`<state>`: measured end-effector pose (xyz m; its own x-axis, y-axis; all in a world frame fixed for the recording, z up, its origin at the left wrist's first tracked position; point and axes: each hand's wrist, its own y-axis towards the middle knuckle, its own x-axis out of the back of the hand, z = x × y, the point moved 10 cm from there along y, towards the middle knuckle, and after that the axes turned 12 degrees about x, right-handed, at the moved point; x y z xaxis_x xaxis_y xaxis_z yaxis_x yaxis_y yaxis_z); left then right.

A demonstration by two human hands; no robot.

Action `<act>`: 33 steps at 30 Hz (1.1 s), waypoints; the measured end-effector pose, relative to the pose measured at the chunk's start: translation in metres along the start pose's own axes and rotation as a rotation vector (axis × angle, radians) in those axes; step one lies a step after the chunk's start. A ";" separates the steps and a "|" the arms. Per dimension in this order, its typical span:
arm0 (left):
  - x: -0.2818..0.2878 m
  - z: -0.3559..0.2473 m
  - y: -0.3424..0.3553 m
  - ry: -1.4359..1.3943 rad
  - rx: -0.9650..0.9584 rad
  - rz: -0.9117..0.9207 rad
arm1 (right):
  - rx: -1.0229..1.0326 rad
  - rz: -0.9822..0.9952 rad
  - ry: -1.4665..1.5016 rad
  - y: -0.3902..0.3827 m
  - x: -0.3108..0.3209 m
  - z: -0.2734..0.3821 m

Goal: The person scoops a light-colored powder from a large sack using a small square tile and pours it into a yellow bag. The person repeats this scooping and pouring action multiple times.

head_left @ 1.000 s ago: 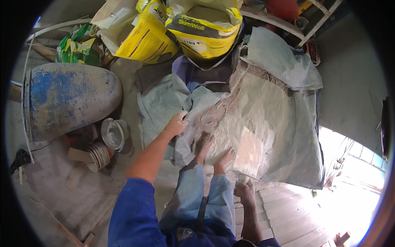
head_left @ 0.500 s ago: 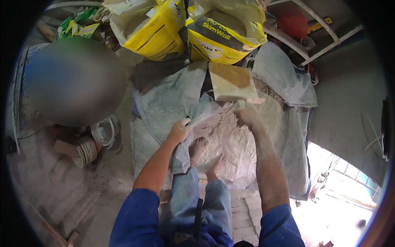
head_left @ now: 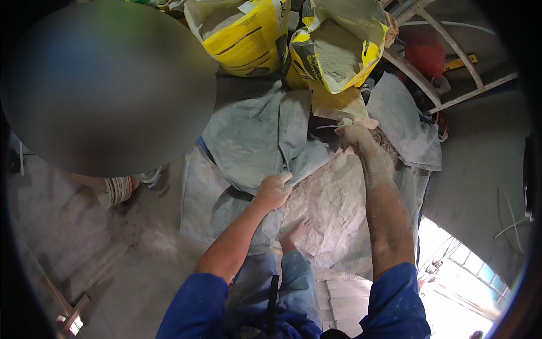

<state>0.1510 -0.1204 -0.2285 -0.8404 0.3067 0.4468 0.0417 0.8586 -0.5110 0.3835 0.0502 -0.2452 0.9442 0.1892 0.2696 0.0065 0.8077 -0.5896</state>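
Over dusty grey sheeting (head_left: pixel 245 138), left hand (head_left: pixel 273 191) pinching its fold, right hand (head_left: pixel 355 135) stretched farther forward, wrapped round a flat tool (head_left: pixel 339 104).

Left hand (head_left: pixel 274 191) has its fingers curled onto a dusty grey sheet (head_left: pixel 248 135), most of it bunched up just beyond them. Right hand (head_left: pixel 354 133) is gripping a flat trowel (head_left: pixel 339 104), blade poking out past the fingers. Further beyond those fingers there's an open yellow bag (head_left: pixel 299 69) with grey powder (head_left: pixel 337 56) in it.
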 end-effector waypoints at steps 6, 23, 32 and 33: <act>-0.037 0.010 -0.006 0.110 0.031 0.065 | 0.022 0.049 0.066 0.008 -0.002 0.006; 0.037 0.044 -0.003 0.161 0.075 -0.363 | 0.004 -0.092 0.464 -0.156 -0.014 -0.106; -0.001 0.059 0.030 -0.084 0.564 0.108 | -0.552 -0.264 1.186 -0.223 -0.092 -0.250; -0.008 0.056 0.032 -0.095 0.551 0.174 | -0.691 -0.315 1.201 -0.222 -0.103 -0.268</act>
<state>0.1290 -0.1186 -0.2900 -0.8921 0.3642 0.2673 -0.0822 0.4508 -0.8888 0.3732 -0.2985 -0.3461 0.5726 -0.8083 -0.1368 0.0924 0.2294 -0.9689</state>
